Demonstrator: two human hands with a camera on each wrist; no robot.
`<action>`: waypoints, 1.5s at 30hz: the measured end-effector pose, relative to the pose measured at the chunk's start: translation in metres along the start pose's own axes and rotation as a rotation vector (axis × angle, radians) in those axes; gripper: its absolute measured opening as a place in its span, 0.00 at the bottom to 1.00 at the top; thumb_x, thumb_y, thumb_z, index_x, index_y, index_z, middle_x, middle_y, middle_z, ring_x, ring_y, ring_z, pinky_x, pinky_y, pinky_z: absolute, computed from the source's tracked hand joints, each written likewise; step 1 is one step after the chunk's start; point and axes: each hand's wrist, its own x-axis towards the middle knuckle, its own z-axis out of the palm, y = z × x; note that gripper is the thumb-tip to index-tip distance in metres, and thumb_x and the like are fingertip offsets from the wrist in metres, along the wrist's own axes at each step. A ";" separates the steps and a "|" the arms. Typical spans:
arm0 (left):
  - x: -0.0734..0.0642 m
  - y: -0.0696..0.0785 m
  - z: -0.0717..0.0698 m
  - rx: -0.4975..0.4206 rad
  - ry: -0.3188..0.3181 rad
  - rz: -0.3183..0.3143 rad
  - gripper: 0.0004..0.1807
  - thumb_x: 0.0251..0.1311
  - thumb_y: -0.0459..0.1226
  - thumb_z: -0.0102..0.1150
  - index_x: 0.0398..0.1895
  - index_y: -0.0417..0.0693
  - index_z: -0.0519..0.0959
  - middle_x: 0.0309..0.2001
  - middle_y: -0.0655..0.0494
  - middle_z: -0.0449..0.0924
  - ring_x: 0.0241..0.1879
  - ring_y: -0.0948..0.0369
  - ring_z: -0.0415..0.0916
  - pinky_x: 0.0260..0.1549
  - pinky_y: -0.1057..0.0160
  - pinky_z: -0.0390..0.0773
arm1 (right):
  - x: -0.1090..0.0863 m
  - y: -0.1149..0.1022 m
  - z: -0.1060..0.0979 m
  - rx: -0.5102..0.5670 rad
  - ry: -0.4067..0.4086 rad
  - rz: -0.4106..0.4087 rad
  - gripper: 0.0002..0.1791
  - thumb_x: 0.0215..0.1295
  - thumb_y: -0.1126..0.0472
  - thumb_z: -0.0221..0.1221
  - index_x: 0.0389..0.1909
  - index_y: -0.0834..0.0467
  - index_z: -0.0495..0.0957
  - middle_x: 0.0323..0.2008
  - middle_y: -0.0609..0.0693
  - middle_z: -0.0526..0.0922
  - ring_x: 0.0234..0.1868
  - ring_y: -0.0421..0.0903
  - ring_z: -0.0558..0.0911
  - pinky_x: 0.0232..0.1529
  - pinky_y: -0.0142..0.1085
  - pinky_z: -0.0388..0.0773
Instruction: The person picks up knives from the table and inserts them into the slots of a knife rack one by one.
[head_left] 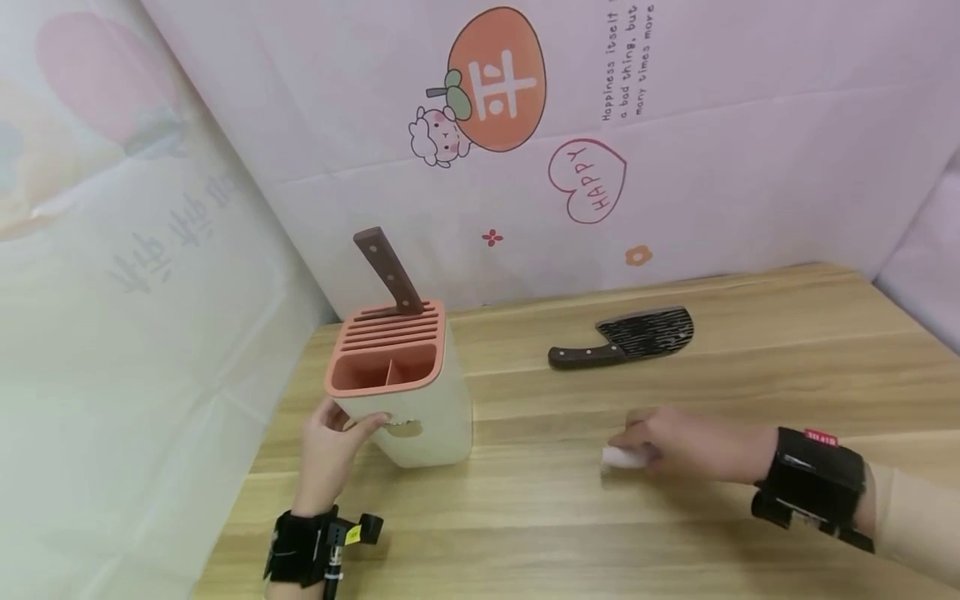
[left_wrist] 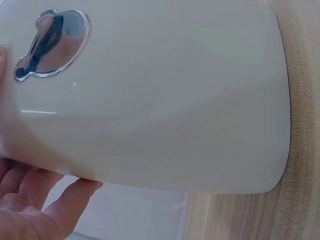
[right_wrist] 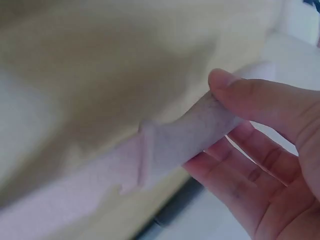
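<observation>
Head view gives me the person's left hand (head_left: 330, 458) at the near left corner of a cream-coloured, rounded-edge knife block (head_left: 442, 417) with a coral top. Its thumb lies on the front face and its other fingers wrap round the side, so I read it as gripping the block, which stands upright on a light wood-grain table (head_left: 525, 508). From the left wrist camera I also make out a shiny, mirror-like emblem (left_wrist: 55, 47) on that front face.

Through the right wrist camera I see the right hand (right_wrist: 265, 155) pinching the pale greyish handle of a pinkish-white knife (right_wrist: 177, 145), thumb on one side and fingers on the other. From overhead I find that knife low over or on the table, right of the block and well apart from it; I can't tell whether it touches the wood.

A riveted dark brown knife handle (head_left: 388, 271) leans out of the slots at the block's rear, behind its two front compartments. Beyond the right hand, I have a broad black, pale-streaked cleaver (head_left: 622, 340) lying flat, its dark handle pointing left. Behind everything hangs a pale printed cloth (head_left: 712, 183).
</observation>
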 end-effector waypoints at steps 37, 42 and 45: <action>0.004 -0.002 -0.002 -0.025 0.003 0.009 0.30 0.53 0.31 0.71 0.61 0.50 0.73 0.56 0.50 0.75 0.53 0.54 0.74 0.51 0.63 0.78 | 0.116 -0.071 -0.146 0.480 0.813 0.081 0.19 0.56 0.63 0.70 0.48 0.59 0.78 0.41 0.51 0.82 0.43 0.46 0.81 0.47 0.33 0.80; 0.004 -0.003 -0.002 -0.033 -0.002 0.022 0.30 0.53 0.31 0.71 0.61 0.51 0.73 0.56 0.50 0.75 0.54 0.54 0.73 0.51 0.62 0.78 | 0.138 -0.082 -0.153 0.786 0.863 0.012 0.19 0.54 0.66 0.71 0.46 0.62 0.77 0.38 0.57 0.80 0.41 0.52 0.81 0.47 0.39 0.82; 0.004 -0.004 -0.001 -0.030 -0.008 0.026 0.30 0.54 0.31 0.71 0.61 0.50 0.73 0.56 0.49 0.75 0.53 0.54 0.73 0.51 0.62 0.79 | 0.151 -0.086 -0.153 0.918 0.900 -0.065 0.21 0.53 0.70 0.70 0.47 0.63 0.76 0.39 0.59 0.78 0.40 0.54 0.80 0.45 0.41 0.83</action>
